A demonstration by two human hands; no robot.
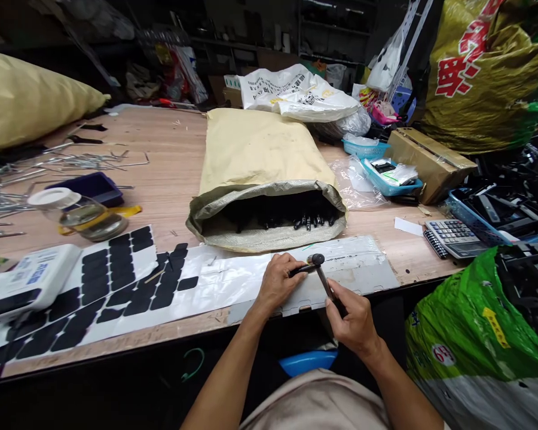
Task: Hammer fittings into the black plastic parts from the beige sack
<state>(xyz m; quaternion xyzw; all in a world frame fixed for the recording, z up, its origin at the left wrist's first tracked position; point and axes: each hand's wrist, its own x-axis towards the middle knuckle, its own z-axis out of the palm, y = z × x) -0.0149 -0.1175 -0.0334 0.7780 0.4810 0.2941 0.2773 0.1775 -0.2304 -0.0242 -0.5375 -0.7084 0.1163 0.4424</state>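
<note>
My left hand (281, 279) rests at the front edge of the table, fingers closed around a small black part (299, 270). The part's exact kind is too small to make out. In my right hand (353, 313) is a hammer (323, 279), gripped by its dark handle. Its rounded head touches or hovers just over the end of the black part; I cannot tell which. Beneath both lies a worn grey board (363, 266). Just beyond my hands, a cream woven sack (260, 149) lies with its mouth facing me, several small black pieces (311, 222) inside.
Left are a sheet of black stickers (96, 278), a white scale (40, 275), a lidded jar (89, 218), a purple tray (98, 188) and metal rods (76, 161). Right are a calculator (455, 234), blue baskets (392, 186), a cardboard box (430, 161) and a green sack (466, 322) of black parts.
</note>
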